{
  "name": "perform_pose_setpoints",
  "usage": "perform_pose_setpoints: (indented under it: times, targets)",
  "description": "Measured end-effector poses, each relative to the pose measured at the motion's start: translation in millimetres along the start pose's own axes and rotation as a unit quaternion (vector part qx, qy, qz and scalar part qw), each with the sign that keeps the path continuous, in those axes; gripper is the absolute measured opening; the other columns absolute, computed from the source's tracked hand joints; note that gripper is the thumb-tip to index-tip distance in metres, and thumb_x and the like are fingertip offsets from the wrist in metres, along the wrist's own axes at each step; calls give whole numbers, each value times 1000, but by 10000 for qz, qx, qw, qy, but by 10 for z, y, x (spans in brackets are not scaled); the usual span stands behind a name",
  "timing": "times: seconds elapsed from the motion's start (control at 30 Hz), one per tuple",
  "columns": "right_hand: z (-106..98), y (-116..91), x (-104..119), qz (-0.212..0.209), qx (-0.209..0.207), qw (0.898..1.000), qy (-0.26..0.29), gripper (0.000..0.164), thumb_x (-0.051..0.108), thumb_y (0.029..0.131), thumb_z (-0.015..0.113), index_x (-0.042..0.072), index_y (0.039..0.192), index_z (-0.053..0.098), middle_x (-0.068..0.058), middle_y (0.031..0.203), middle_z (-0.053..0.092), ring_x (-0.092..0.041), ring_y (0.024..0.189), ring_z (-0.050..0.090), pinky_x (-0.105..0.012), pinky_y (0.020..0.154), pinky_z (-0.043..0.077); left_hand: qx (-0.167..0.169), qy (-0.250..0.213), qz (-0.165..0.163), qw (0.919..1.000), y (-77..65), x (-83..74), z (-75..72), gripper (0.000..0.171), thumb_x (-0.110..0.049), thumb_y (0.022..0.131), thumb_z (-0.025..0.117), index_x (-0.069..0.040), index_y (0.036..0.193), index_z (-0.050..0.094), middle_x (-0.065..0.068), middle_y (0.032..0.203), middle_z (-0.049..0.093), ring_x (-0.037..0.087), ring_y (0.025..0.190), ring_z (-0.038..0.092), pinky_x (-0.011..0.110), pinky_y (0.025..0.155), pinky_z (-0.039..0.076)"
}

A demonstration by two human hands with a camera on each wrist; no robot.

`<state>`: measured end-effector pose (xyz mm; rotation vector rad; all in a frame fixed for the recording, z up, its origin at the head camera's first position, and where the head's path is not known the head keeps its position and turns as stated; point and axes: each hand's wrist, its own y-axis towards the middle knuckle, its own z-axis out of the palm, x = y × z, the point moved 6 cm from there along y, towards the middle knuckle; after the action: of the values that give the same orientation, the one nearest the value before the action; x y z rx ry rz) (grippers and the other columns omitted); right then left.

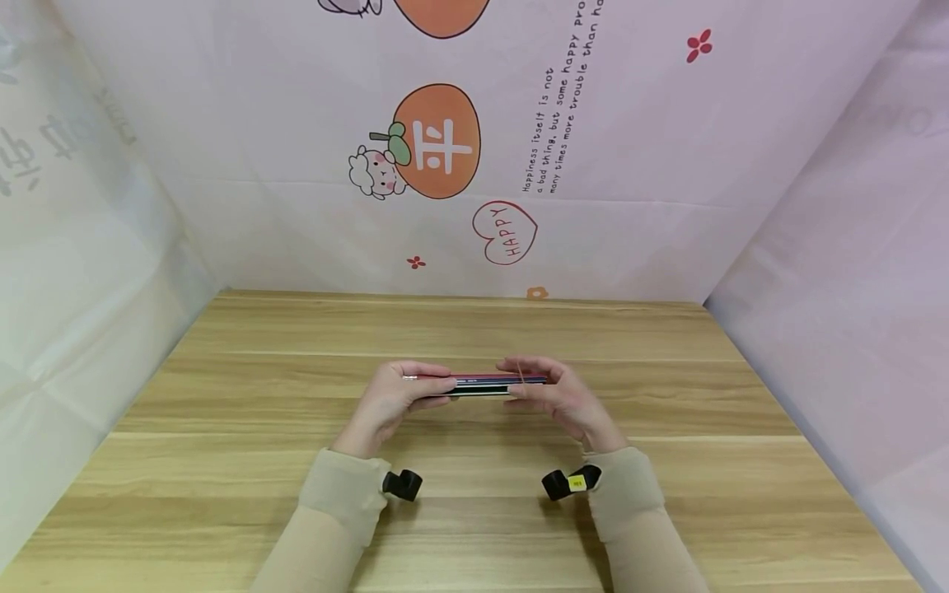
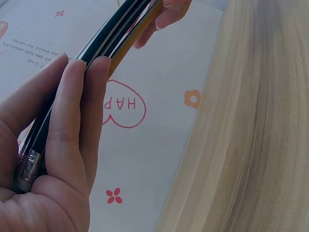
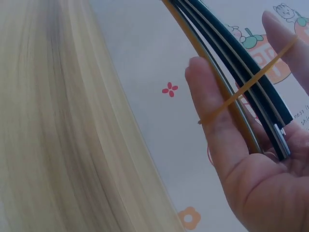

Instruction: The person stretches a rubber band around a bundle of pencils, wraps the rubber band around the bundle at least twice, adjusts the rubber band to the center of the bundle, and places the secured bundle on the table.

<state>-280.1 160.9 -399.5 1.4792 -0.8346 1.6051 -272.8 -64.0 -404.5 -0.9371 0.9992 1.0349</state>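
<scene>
A bundle of pencils [image 1: 482, 380] is held level above the table, dark ones and a yellow one [image 3: 195, 36] lying side by side. My left hand [image 1: 389, 399] grips the bundle near one end, fingertips and thumb pressed against it. Metal ferrules with erasers [image 2: 29, 169] show at the palm in the left wrist view. Around the opposite ends, my right hand [image 1: 559, 398] has its thumb and fingers spread apart. A thin rubber band [image 3: 251, 81] is stretched between those spread digits and crosses over the pencils. The pencil ends reach in toward the right palm.
Beneath the hands lies a wood-grain table [image 1: 474, 527]. A white printed cloth [image 1: 296, 165] hangs behind it, with cloth walls at both sides. Each wrist carries a band with a small black camera [image 1: 404, 485].
</scene>
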Motion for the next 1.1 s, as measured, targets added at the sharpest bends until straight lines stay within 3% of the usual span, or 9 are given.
perform_pose_setpoints:
  times: [0.17,0.33,0.57,0.87,1.1]
  targets:
    - [6,-5,6,15,-54,9999,-148,62,-3,89,69,-17,141,38,-21,137,57,-18,113,65,-45,98,58,27,73,13,10000,-2,-2,2,35,9,83,72,19,115,63,15,102,70,26,92,73,31,82,63]
    - [15,-11,7,49,-85,9997,-212,62,-3,88,70,-15,141,40,-30,142,50,-17,109,66,-42,97,59,-12,97,7,10000,-2,5,-4,32,8,83,73,17,113,66,14,99,72,25,92,73,32,82,64]
    - [15,-20,13,5,-177,9992,-350,58,-3,84,74,-7,137,50,-24,137,57,-23,112,65,-30,91,61,-26,84,6,10000,2,11,-1,35,8,83,73,19,115,63,13,96,73,23,91,73,30,81,64]
    - [37,-12,11,73,-407,9966,-712,64,-7,79,76,-15,135,47,-26,134,58,-11,104,65,-22,87,59,-77,-43,-4,10000,17,18,-24,33,9,84,72,19,114,64,13,96,74,17,86,73,28,81,63]
    - [25,-7,-36,223,-507,9944,-900,62,-3,78,78,-11,133,51,-11,123,62,-12,99,62,-21,83,58,-141,-241,23,9996,12,4,-34,29,10,82,72,16,110,67,9,91,75,15,83,73,28,79,64]
